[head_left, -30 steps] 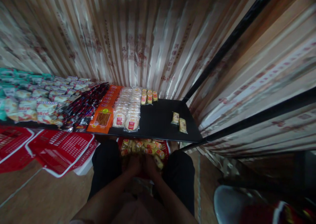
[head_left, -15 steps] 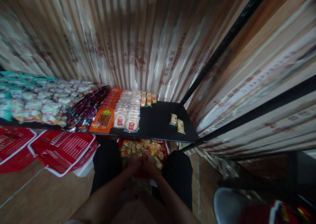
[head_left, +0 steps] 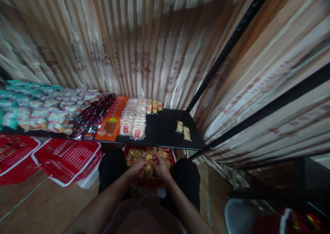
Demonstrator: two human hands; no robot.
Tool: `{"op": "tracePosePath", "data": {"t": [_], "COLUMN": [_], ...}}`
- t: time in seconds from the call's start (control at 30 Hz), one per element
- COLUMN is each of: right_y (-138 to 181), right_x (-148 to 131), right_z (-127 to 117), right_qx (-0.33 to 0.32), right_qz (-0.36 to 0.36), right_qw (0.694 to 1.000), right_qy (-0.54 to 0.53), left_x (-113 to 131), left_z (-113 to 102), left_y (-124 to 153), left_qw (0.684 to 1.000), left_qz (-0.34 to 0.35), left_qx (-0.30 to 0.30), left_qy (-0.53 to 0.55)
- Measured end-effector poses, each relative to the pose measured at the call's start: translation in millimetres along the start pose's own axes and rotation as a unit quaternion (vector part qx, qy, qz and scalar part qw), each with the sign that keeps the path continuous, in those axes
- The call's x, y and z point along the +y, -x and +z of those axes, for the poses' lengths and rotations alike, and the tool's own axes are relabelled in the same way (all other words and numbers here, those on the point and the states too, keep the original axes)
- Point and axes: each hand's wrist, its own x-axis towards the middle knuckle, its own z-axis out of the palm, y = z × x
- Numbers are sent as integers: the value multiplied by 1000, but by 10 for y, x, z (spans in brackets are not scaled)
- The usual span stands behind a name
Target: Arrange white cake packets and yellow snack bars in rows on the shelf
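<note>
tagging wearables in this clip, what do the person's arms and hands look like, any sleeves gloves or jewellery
The left forearm and right forearm are bare down to the picture's lower edge; no sleeve shows. The left hand and right hand wear no gloves. No watch, bracelet or ring shows, though the dim, soft picture could hide a thin one.
</note>
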Motion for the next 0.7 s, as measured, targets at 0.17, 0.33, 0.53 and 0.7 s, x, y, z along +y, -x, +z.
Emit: {"op": "tracePosePath", "data": {"t": [0.17, 0.33, 0.53, 0.7], "right_y": [46, 80, 60, 2], "right_x": [-207, -331, -478, -481], "right_z": [-166, -296, -434, -481], "right_qx": [-9, -18, -52, -108], "right_qz": [-51, -70, -136, -198], "right_qw": [994, 968, 940, 943], "right_qy": [93, 241, 308, 244], "left_x": [188, 370, 452, 542], "left_z": [-35, -96, -108, -89], "left_y": [-9, -20, -169, -233], "left_qw": [999, 989, 974, 960], "left_qz": [11, 34, 42, 55], "left_qx": [-19, -73, -71, -138], "left_qy": [-32, -128, -212, -238]}}
